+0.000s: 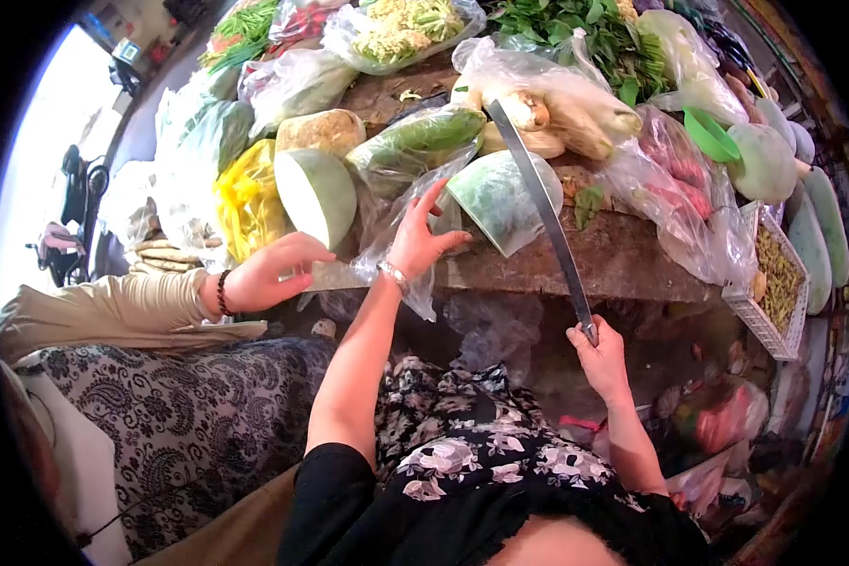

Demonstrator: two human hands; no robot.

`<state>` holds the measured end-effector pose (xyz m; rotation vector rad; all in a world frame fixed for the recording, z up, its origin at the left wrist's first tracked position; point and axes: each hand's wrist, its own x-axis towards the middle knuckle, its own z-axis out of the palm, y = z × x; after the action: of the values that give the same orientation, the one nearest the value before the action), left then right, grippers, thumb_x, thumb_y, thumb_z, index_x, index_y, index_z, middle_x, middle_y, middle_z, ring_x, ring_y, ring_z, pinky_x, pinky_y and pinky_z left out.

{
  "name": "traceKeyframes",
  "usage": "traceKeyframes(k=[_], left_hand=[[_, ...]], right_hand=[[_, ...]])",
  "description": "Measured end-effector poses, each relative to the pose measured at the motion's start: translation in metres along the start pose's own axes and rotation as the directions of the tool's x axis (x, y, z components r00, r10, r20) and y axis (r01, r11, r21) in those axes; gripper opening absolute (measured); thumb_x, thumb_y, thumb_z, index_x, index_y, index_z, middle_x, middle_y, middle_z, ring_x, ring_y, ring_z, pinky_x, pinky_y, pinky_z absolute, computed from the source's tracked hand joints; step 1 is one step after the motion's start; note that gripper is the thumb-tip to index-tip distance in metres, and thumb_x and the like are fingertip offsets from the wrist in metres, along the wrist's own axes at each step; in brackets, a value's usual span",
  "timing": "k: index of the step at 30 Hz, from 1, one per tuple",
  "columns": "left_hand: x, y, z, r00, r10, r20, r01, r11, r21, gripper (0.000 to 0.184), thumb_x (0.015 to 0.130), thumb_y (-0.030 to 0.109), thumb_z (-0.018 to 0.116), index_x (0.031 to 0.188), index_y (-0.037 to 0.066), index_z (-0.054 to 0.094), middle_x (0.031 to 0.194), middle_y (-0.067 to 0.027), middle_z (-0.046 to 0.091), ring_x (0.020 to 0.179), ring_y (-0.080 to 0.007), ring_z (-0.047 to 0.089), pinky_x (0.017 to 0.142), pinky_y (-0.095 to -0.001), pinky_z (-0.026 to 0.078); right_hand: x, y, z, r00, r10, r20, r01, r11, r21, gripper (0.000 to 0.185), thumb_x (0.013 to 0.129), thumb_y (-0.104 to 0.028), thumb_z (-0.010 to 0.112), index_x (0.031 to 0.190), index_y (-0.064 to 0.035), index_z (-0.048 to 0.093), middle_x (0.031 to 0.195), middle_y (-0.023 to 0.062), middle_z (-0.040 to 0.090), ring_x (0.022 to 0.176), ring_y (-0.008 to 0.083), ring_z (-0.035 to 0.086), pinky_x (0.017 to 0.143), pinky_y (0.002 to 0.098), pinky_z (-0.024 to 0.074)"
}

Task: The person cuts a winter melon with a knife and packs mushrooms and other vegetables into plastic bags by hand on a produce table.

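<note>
My right hand [602, 360] grips the handle of a long, dark-bladed knife [549, 209], whose blade points away from me across the table. Under the blade's line lies a cut piece of winter melon [511, 193], pale green with a frosted rind. My left hand [421, 241] is just left of this piece, its fingers spread and holding nothing; whether a fingertip touches the melon, I cannot tell. Beside that hand is a clear plastic bag [368, 257]. Another winter melon piece [317, 198] stands further left, its pale cut face showing.
Another person's hand [272, 274] reaches in from the left, close to my left wrist. Bagged green vegetables [420, 140] and bagged pale roots [561, 108] lie behind the melon. A white basket [790, 325] stands right of the wooden table [575, 259]. A yellow bag [251, 203] sits left.
</note>
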<state>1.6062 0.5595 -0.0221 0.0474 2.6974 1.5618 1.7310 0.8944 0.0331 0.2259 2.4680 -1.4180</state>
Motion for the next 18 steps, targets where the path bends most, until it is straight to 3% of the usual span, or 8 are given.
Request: traceKeyframes(k=[4,6,10,12,18], left_hand=[[-0.003,-0.011,0.008,0.998,-0.045,-0.045,0.045,0.999,0.009,0.094,0.072,0.028,0.086,0.151,0.022,0.036,0.121,-0.0152,0.053,0.100,-0.0280,0.056,0.088,-0.0413,0.049],[-0.016,-0.030,0.019,0.982,0.031,-0.188,0.043,0.924,0.379,0.084,0.076,0.022,0.080,0.149,0.022,0.038,0.123,-0.0204,0.052,0.103,-0.0351,0.057,0.089,-0.0453,0.049],[-0.042,-0.074,0.023,0.972,-0.096,-0.215,0.182,0.886,0.426,0.063,0.080,0.018,0.072,0.139,0.022,0.050,0.118,-0.0195,0.051,0.107,-0.0401,0.055,0.090,-0.0474,0.047],[-0.046,-0.091,0.020,0.954,0.036,-0.299,0.121,0.863,0.490,0.052,0.083,0.014,0.066,0.133,0.020,0.055,0.117,-0.0177,0.050,0.107,-0.0390,0.055,0.089,-0.0489,0.047],[-0.031,-0.101,0.019,0.914,0.127,-0.385,0.121,0.821,0.558,0.045,0.089,0.015,0.059,0.133,0.020,0.055,0.124,-0.0200,0.052,0.114,-0.0421,0.050,0.093,-0.0533,0.044]], right_hand=[[0.006,0.006,-0.013,1.000,0.002,-0.003,-0.002,0.998,-0.065,0.029,0.091,-0.028,0.069,0.087,-0.0027,0.057,0.063,-0.0012,0.046,0.060,0.0089,0.039,0.055,0.0288,0.0344],[0.007,0.001,-0.020,1.000,0.012,-0.011,-0.013,0.993,-0.120,0.030,0.090,-0.030,0.070,0.086,-0.0027,0.057,0.062,-0.0008,0.046,0.059,0.0092,0.039,0.055,0.0289,0.0348],[0.009,0.004,-0.030,1.000,0.012,0.006,-0.011,0.990,-0.142,0.030,0.090,-0.030,0.070,0.086,-0.0027,0.057,0.063,-0.0007,0.046,0.059,0.0093,0.040,0.055,0.0289,0.0352],[0.010,0.005,-0.032,1.000,-0.010,0.014,0.012,0.983,-0.181,0.030,0.089,-0.030,0.070,0.086,-0.0029,0.057,0.063,-0.0008,0.046,0.060,0.0095,0.041,0.056,0.0288,0.0357],[0.010,0.004,-0.030,0.998,0.042,0.043,-0.035,0.986,-0.164,0.027,0.089,-0.026,0.070,0.086,-0.0028,0.057,0.064,-0.0001,0.047,0.061,0.0107,0.041,0.057,0.0293,0.0371]])
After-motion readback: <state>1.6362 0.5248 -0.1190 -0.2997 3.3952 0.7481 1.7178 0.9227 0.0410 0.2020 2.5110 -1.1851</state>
